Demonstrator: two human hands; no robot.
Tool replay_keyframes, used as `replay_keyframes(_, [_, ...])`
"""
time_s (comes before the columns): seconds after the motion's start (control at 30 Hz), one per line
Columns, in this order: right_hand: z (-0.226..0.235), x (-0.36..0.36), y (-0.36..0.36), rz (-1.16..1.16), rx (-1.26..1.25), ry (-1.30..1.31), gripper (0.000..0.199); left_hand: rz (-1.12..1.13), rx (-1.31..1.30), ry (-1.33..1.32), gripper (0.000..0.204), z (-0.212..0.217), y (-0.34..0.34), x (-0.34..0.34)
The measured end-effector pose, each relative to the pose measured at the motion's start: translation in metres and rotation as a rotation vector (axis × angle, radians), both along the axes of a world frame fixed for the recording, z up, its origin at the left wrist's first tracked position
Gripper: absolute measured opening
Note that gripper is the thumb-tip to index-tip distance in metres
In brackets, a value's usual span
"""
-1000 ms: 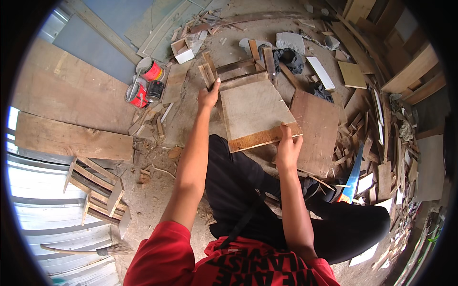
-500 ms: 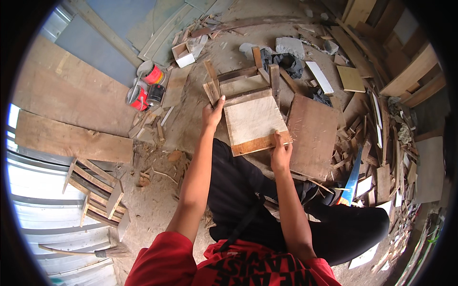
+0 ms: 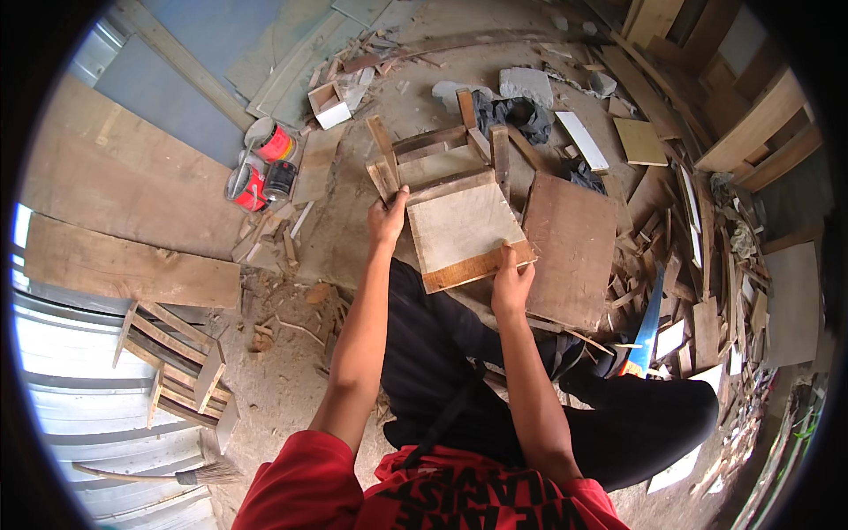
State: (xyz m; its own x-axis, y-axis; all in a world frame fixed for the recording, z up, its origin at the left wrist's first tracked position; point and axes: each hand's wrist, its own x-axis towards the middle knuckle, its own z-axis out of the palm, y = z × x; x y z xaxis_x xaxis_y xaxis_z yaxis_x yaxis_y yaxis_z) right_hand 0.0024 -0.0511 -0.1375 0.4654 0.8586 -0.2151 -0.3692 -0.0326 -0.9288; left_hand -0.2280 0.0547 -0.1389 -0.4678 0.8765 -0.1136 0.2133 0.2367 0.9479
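Note:
A small, rough wooden chair [image 3: 459, 228] with several short legs is tilted in front of me, its legs pointing up and away. Its pale flat panel, edged by a brown strip, faces me. My left hand [image 3: 389, 217] grips the frame at the panel's far left corner, close to a leg. At the near right corner, my right hand [image 3: 511, 281] pinches the brown strip, thumb on top and the other fingers underneath. Both hands are closed on the chair. The underside of the panel is hidden.
A brown board [image 3: 572, 247] lies right of the chair. Beyond my right knee stands a blue-bladed handsaw [image 3: 650, 322] among wood scraps [image 3: 698, 291]. Paint cans [image 3: 246, 187] sit at left, above a slatted wooden piece [image 3: 181, 362] and a broom [image 3: 199, 475]. Black plastic [image 3: 530, 119] lies beyond.
The whole view has shifted slightly, so surroundings appear a little further left. Both hands keep the same hold, and the chair's pose has barely changed.

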Motion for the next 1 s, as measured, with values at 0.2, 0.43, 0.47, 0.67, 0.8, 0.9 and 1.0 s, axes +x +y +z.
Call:
replay_keyframes(0.2, [0.009, -0.003, 0.005, -0.045, -0.047, -0.052, 0.024, -0.018, -0.047, 0.049, 0.047, 0.009, 0.003, 0.001])
replay_keyframes(0.43, [0.055, -0.008, 0.016, 0.012, -0.056, -0.071, 0.023, 0.043, 0.041, 0.202, 0.060, 0.011, 0.009, -0.002])
replay_keyframes(0.47, [0.051, -0.007, 0.018, 0.002, -0.058, -0.067, 0.023, 0.045, 0.042, 0.199, 0.061, 0.013, 0.013, 0.000])
replay_keyframes(0.67, [0.041, -0.008, 0.024, -0.012, -0.056, -0.044, 0.025, -0.044, 0.043, 0.183, 0.057, 0.003, 0.011, -0.006])
replay_keyframes(0.8, [0.032, -0.014, 0.024, -0.051, -0.069, -0.090, 0.026, -0.002, 0.261, 0.143, 0.055, -0.004, 0.012, -0.005])
replay_keyframes(0.9, [0.028, -0.013, 0.025, -0.067, -0.033, -0.086, 0.026, -0.055, 0.101, 0.191, 0.053, 0.008, 0.012, -0.003])
replay_keyframes(1.0, [0.038, -0.016, 0.027, -0.089, -0.078, -0.089, 0.025, -0.073, 0.009, 0.205, 0.054, 0.015, 0.011, -0.004])
